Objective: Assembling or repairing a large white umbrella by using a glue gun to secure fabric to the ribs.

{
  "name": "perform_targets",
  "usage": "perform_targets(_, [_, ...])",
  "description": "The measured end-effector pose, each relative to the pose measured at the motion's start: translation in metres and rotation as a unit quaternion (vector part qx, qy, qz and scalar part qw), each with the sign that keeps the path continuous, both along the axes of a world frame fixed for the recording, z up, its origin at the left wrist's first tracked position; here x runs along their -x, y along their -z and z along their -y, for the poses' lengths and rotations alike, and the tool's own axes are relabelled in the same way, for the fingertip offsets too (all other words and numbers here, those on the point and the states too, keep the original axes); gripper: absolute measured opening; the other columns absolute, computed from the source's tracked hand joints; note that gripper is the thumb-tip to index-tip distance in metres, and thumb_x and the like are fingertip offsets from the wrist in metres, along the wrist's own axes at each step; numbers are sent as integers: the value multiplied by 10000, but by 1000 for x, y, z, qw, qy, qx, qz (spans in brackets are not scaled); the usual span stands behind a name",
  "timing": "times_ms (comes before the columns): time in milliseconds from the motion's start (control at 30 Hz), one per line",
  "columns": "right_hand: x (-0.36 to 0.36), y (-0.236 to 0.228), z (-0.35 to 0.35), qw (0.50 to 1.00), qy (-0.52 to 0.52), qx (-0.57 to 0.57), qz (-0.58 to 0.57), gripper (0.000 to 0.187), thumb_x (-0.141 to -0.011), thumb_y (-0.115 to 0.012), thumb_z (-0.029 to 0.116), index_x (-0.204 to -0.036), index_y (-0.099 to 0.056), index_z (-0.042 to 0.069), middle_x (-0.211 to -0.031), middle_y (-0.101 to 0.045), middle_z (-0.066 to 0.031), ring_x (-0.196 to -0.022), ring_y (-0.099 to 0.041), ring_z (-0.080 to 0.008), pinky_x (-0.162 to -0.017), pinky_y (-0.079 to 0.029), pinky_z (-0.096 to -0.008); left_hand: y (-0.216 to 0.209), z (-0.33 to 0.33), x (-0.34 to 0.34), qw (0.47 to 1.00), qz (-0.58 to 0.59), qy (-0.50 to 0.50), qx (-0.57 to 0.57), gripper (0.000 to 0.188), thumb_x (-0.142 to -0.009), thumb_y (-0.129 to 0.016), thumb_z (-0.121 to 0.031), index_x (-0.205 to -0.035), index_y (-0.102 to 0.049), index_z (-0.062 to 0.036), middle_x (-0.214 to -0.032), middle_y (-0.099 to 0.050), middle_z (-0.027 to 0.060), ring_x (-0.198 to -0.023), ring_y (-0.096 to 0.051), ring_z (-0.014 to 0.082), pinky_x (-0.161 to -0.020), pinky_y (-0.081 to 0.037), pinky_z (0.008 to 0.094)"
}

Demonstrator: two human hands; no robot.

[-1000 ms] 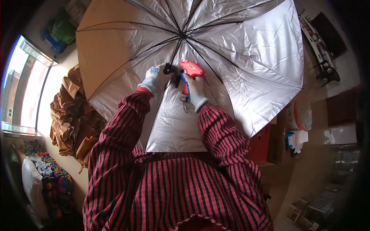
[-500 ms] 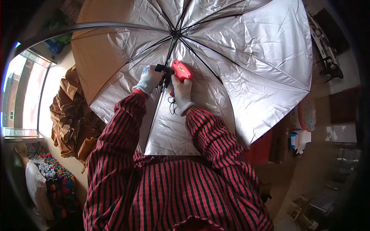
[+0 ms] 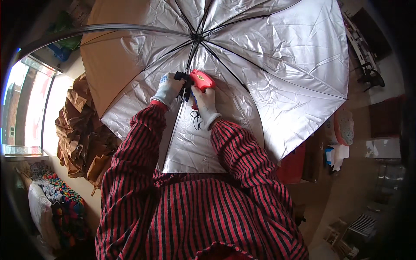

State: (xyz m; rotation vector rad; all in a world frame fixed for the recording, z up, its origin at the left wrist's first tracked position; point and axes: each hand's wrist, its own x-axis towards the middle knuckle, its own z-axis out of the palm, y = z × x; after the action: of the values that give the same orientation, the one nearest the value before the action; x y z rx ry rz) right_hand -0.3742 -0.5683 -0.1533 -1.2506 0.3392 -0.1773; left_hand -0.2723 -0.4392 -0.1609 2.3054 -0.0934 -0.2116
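Probably light and stiff, the red tool [image 3: 202, 79] wants gripping at six o'clock, as the right hand [image 3: 206, 99] does, the left hand [image 3: 168, 89] holding a black fitting [image 3: 183, 78].

Silver umbrella [image 3: 247, 42]; black ribs [image 3: 226, 66]; red tool [image 3: 202, 79]; red-and-black striped sleeves [image 3: 249, 158]

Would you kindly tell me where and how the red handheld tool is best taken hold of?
Probably the red handheld tool is best held by its lower end, below the broad, rounded head, coming from the lower right. The gloved right hand wraps it there, and black parts crowd the tool's left side. The hand hides most of the grip, so its exact shape cannot be told.
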Motion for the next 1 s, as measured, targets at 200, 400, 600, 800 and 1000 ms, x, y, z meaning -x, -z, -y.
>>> perform_targets(200, [-5, 10, 1, 999, -4, 33, -12, 217, -830, -632, 237, -948, -625, 55, -661, -554, 21, -506, -515, -89, -444, -420, -263, -12, 7, 6, 1000, -17, -5, 2, 247, -767, -661, -262, -912, -705, -67, -795, -682, 171, -734, -674, 301, -677, -527, 386])
perform_targets(400, [-19, 45, 19, 998, -33, -53, -9, 292, -858, -636, 197, -1105, -602, 46, -913, -625, -13, -773, -596, -107, -685, -484, -266, 11, 2, -3, 1000, -1, -17, -4, 275, -759, -673, -269, -916, -696, -45, -808, -681, 174, -744, -672, 303, -680, -529, 383])
perform_targets(600, [-31, 57, 37, 915, -175, -363, 10, 316, -905, -579, 218, -1159, -552, 32, -1066, -635, -95, -970, -635, -215, -909, -493, -352, 24, -8, -15, 999, -25, -2, 39, 284, -750, -684, -261, -908, -690, -25, -792, -676, 185, -740, -671, 304, -676, -530, 385])
perform_targets(800, [-23, 48, 53, 820, -314, -479, -1, 311, -918, -553, 220, -1151, -551, 13, -1076, -638, -109, -999, -626, -236, -916, -485, -379, 11, -6, -7, 997, -22, 17, 65, 245, -757, -678, -208, -905, -690, -14, -764, -675, 181, -707, -672, 282, -650, -524, 376])
perform_targets(1000, [-19, 31, 34, 820, -280, -499, 4, 240, -922, -546, 246, -1041, -576, 40, -991, -648, -111, -912, -637, -257, -862, -503, -373, 20, -16, -15, 998, 4, 11, 58, 221, -768, -665, -174, -904, -688, -1, -732, -668, 173, -678, -670, 248, -616, -518, 355])
